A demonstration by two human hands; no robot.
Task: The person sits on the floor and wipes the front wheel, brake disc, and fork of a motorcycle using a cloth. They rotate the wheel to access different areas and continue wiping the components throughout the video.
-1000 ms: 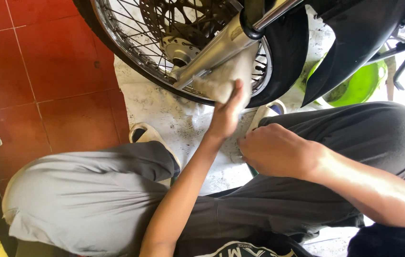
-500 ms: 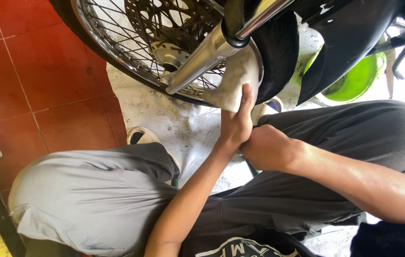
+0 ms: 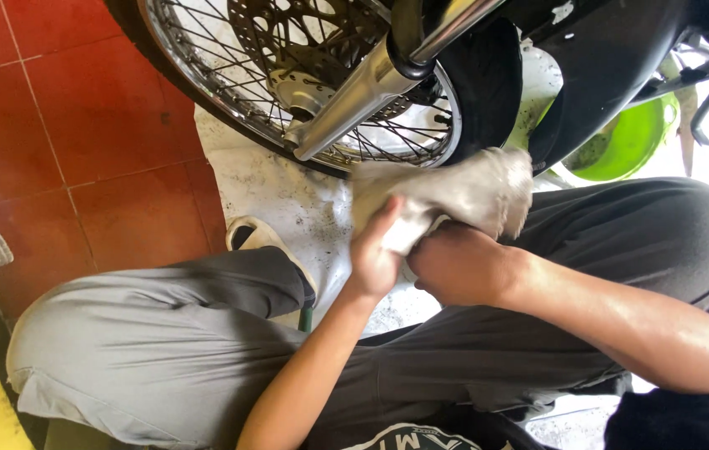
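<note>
1. A crumpled, greyish-white cotton rag (image 3: 454,196) sits bunched between my two hands, just below the spoked front wheel of a motorcycle (image 3: 304,75) and above my lap.
2. To do this step well, I judge the rag should be folded so a cleaner face turns outward, then gripped firmly so no loose corner can snag in the spokes.
3. My left hand (image 3: 375,254) is curled closed on the lower edge of the rag, fingers wrapped into the cloth.
4. My right hand (image 3: 458,267) is also closed, tucked under the bundle and touching it; its fingertips are hidden by the cloth, so I cannot tell exactly how they pinch.
5. The two hands are pressed close together, touching.
6. Just above, a shiny chrome fork tube (image 3: 371,87) slants across the wheel.
7. I am squatting in grey trousers (image 3: 162,358) on a red tiled floor (image 3: 96,125).
8. A bright green plastic basin (image 3: 629,137) stands behind the black tyre.
</note>
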